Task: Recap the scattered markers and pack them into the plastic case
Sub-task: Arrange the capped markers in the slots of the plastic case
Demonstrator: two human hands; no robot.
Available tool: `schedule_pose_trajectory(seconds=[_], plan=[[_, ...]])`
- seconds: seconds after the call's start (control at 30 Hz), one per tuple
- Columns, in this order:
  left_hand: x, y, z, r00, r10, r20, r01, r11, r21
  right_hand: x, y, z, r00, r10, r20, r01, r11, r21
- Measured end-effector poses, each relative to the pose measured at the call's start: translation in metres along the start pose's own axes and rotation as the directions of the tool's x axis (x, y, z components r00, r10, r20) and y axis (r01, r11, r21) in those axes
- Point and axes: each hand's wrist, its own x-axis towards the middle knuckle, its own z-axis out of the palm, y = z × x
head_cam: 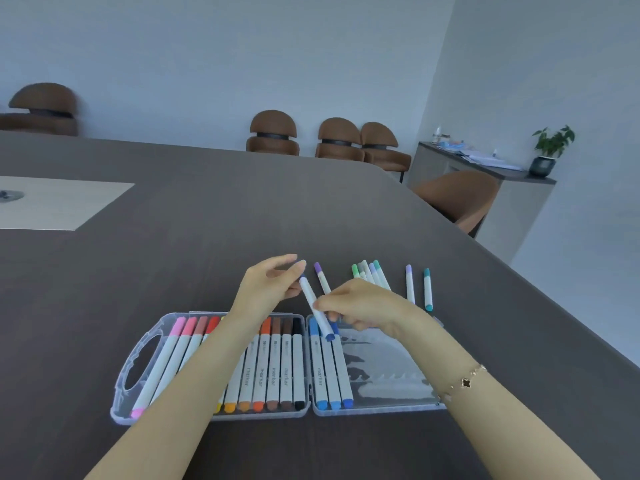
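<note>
Two hands' grip on one blue marker (317,308), loose markers (372,273) beyond open case (221,415).

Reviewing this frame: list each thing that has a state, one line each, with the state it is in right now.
plastic case: open flat on the table, left half nearly full, right half holds three blue markers.
held marker: white barrel gripped by the right hand, blue end down over the case.
left hand: fingers at the held marker's top end; cap not clearly visible.
loose markers: capped, lying on the table beyond the case.
</note>
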Motion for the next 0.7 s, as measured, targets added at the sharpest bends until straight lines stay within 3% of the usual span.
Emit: schedule_pose_trajectory(seconds=[0.07,0.17,0.33,0.7], plan=[[-0.004,0.0,0.008,0.998,-0.007,0.06,0.006,1.0,0.017,-0.01,0.012,-0.001,0.999,0.029,-0.023,-0.03,0.999,-0.038],[-0.01,-0.008,0.023,0.986,0.017,0.164,-0.059,0.966,0.253,-0.022,0.031,0.0,0.997,0.053,-0.058,-0.058,0.994,-0.091],[-0.013,-0.022,0.041,0.965,0.12,0.235,-0.246,0.732,0.636,-0.034,0.061,0.011,0.993,0.057,-0.103,-0.064,0.996,-0.068],[-0.017,-0.03,0.046,0.959,0.102,0.265,-0.259,0.696,0.67,-0.032,0.073,0.011,0.999,-0.023,-0.049,0.018,0.995,-0.101]])
